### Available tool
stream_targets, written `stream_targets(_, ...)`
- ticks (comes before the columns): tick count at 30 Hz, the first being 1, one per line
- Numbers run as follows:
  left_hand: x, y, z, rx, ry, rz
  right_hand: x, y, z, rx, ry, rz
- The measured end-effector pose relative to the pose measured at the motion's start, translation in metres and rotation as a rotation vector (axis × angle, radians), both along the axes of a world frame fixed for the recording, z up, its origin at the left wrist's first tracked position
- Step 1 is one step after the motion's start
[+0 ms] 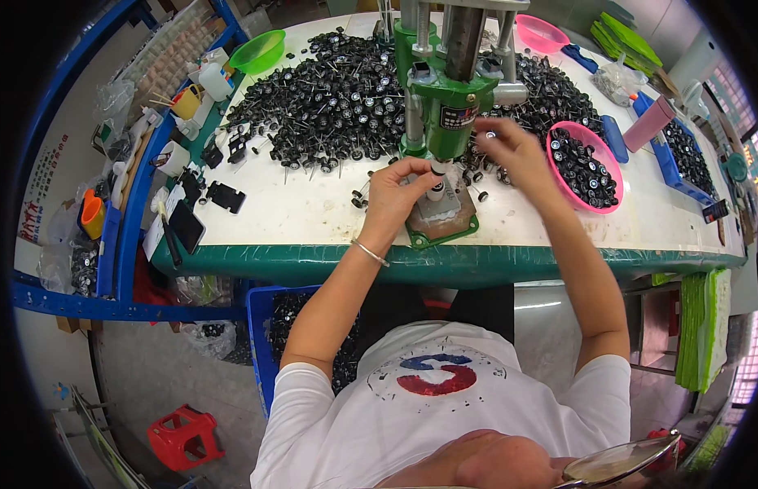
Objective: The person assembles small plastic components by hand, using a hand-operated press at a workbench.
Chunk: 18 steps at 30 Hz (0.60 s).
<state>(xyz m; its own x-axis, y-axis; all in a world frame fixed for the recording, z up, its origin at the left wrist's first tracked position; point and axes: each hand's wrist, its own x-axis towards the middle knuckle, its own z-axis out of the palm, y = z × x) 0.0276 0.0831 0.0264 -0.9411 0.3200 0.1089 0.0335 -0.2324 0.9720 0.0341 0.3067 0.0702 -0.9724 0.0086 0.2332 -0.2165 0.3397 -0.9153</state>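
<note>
A worker's left hand (393,196) pinches a small black round part (437,169) under a green press (452,122); beside the column, the right hand (513,155) hovers, its grip unclear, near a pink bowl (568,196) of black parts.

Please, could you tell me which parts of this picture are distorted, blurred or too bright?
Head view: the green table edge bends in a curve, and the corners go black; head view: the right hand looks a little blurred, the left hand sharper; head view: the barred area at the right rim looks washed out.
</note>
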Motion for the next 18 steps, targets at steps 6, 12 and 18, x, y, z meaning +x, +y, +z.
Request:
stream_targets(6,0.001,0.005,0.001,0.036,-0.018,0.009,-0.041,0.009,0.093,-0.386,0.104,-0.097)
stream_targets(12,0.003,0.008,0.008,0.044,-0.012,-0.006,-0.094,-0.011,0.197,-0.846,-0.067,0.322)
stream_targets(18,0.001,0.005,0.003,0.026,-0.013,0.003,-0.091,-0.037,0.190,-0.652,0.232,0.027)
